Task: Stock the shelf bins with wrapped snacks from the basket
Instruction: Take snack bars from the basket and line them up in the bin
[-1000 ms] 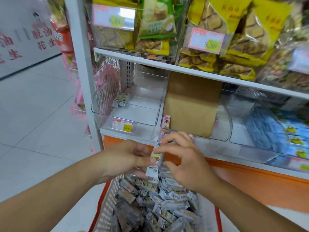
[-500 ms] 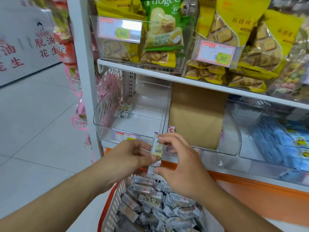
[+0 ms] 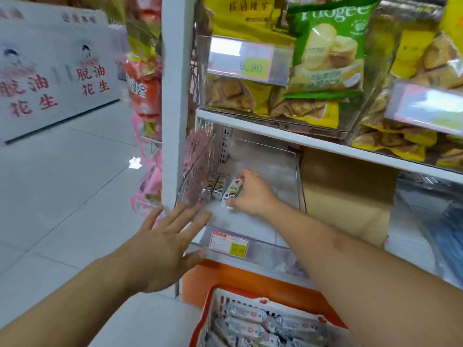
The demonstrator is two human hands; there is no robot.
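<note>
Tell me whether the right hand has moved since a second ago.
Yes. The right hand went from above the basket up into the clear bin, beside two snacks.

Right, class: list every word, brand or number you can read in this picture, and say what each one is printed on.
"脆油花生": white board, in red, printed twice.
"Fuogee", first letter unsure: green snack bag.
".90": upper price tag; leading digit blurred.
Lower bin price tag: too blurred.
Yellow bags, snack wrappers: unreadable.

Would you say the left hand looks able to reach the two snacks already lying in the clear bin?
Probably yes. The left hand hovers open just outside the clear bin, whose front is open. The right hand, holding a third snack, sits beside the two snacks, not across the approach.
</note>
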